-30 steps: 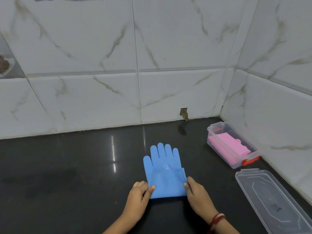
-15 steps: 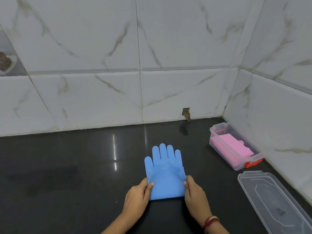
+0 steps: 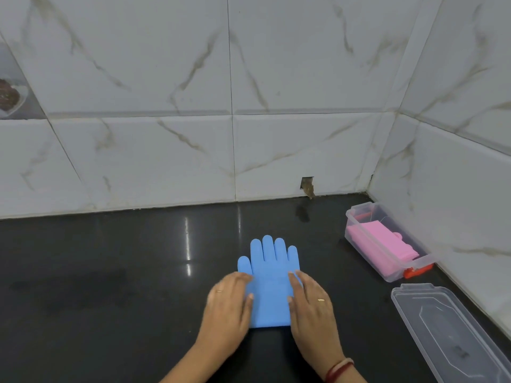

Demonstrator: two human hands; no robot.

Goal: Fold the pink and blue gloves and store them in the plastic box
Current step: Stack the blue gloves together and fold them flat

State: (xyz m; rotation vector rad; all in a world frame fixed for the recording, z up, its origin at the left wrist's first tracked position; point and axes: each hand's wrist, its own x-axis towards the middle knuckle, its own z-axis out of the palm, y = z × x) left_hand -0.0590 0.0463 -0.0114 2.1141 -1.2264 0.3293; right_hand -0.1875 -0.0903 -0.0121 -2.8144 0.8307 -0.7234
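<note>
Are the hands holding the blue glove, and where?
Not gripped: the left hand and right hand lie flat and open on the blue glove, pressing its left and right edges against the counter.

No readable text, label or number anywhere.

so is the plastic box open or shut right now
Open. The plastic box has no cover on; its clear lid lies apart on the black counter, and the folded pink glove shows inside.
</note>
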